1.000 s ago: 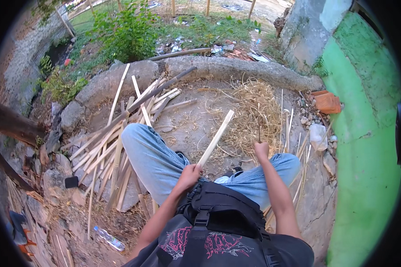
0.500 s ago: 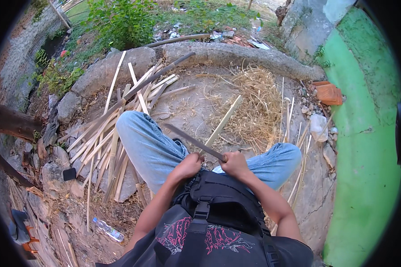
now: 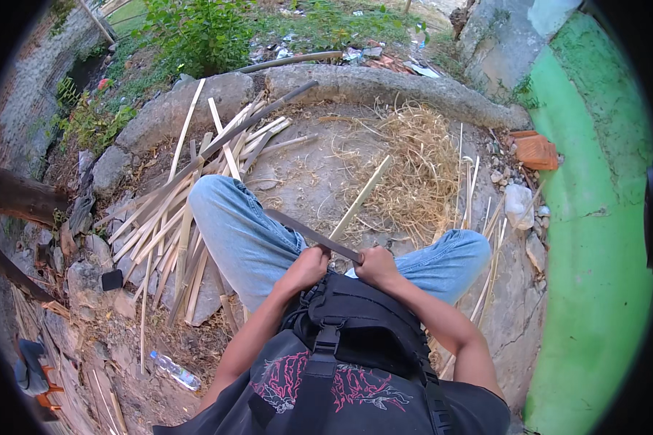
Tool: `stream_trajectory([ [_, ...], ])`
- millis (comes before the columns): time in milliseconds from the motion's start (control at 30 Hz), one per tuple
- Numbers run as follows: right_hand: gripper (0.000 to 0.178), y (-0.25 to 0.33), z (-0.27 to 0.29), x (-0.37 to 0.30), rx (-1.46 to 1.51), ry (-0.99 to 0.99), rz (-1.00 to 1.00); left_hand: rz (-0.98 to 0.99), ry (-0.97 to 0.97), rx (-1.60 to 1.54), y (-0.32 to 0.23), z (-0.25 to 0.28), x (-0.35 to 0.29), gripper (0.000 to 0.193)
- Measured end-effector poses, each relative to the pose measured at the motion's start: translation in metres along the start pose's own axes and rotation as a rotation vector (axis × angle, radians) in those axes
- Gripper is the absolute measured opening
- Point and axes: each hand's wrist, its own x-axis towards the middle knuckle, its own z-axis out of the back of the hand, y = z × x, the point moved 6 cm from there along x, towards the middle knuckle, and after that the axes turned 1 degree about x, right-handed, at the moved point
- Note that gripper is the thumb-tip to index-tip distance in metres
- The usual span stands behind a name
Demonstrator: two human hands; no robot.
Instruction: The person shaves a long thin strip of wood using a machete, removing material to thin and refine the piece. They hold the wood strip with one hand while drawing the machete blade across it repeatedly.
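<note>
My left hand [image 3: 306,269] is closed around the near end of a pale bamboo strip [image 3: 361,197], which slants away and to the right, toward the shavings. My right hand [image 3: 376,265] grips a long dark-bladed knife [image 3: 297,226]; its handle is hidden in my fist. The blade points to the far left and crosses over the strip just beyond my left fist. Both hands are close together in front of a black bag [image 3: 366,312] at my waist, between my bent knees in blue jeans [image 3: 236,232].
Several split bamboo strips [image 3: 174,217] lie in a heap at left. Curly shavings [image 3: 417,170] are piled ahead on the right. Beyond runs a low stone kerb [image 3: 384,81]. A green wall [image 3: 588,254] bounds the right; a plastic bottle [image 3: 174,370] lies at lower left.
My right hand and the knife have shifted slightly left, with the blade tip a little lower. The far end of the bamboo strip has moved slightly left.
</note>
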Motion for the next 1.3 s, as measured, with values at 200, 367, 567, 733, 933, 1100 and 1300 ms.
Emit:
stream_trajectory([
  [200,0.021,-0.049,0.020,0.023,0.128,-0.156,-0.362,0.138,0.027,0.067,-0.002,0.002,-0.003,0.029],
  [367,0.022,-0.042,0.007,0.024,-0.089,-0.143,0.005,0.113,0.089,0.033,0.013,-0.006,-0.002,0.028],
  [567,0.020,-0.088,0.036,0.047,0.057,-0.295,-0.305,0.113,0.098,0.025,0.004,-0.004,-0.001,0.029],
  [733,0.027,-0.107,0.044,0.056,0.046,-0.222,-0.510,0.163,0.122,0.021,0.002,-0.001,-0.002,0.029],
  [933,0.026,-0.177,0.047,0.064,0.204,-0.416,-0.597,0.071,0.042,-0.004,0.007,-0.006,0.001,0.029],
  [1100,0.025,-0.085,0.043,0.024,0.261,-0.303,-0.431,0.115,0.049,-0.001,0.002,-0.003,0.000,0.031],
  [1300,0.020,0.012,0.028,-0.009,0.091,-0.093,-0.001,0.300,0.096,-0.006,0.006,-0.004,0.002,0.039],
])
